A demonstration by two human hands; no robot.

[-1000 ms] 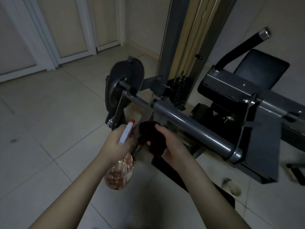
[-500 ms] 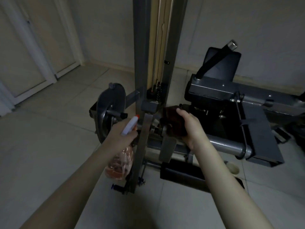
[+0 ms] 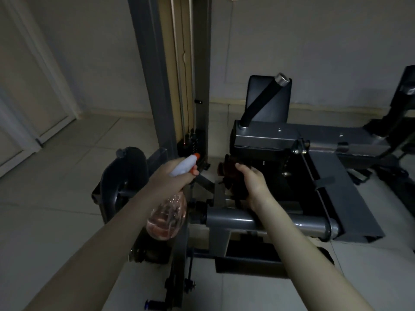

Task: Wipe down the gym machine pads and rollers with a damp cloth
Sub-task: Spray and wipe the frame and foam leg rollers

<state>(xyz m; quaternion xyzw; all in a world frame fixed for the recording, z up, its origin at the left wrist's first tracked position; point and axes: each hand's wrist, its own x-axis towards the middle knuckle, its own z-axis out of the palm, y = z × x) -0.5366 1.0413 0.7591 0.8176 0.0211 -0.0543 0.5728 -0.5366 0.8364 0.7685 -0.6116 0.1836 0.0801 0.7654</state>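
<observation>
Cloth (image 3: 232,173), dark and bunched, sits in the grip of the person's right hand (image 3: 254,184). The fingers curl around it and press it into the shadowed middle of the gym machine, just under the grey steel housing (image 3: 262,140) and above the thick grey crossbar (image 3: 235,221). The left hand (image 3: 170,180) is wrapped around the neck of a clear spray bottle (image 3: 167,216), a fingertip at its orange trigger and the white head aimed towards the cloth; pinkish liquid shows in the bottle's body. A black back pad (image 3: 278,108) stands upright behind the housing, near the wall, with a black-gripped handle (image 3: 262,99) slanting across in front of it. The machine's tall grey upright (image 3: 155,86) rises between the two hands, and a dark cam wheel (image 3: 125,176) hangs to its left above the pale tiled floor (image 3: 56,176) in dim light
</observation>
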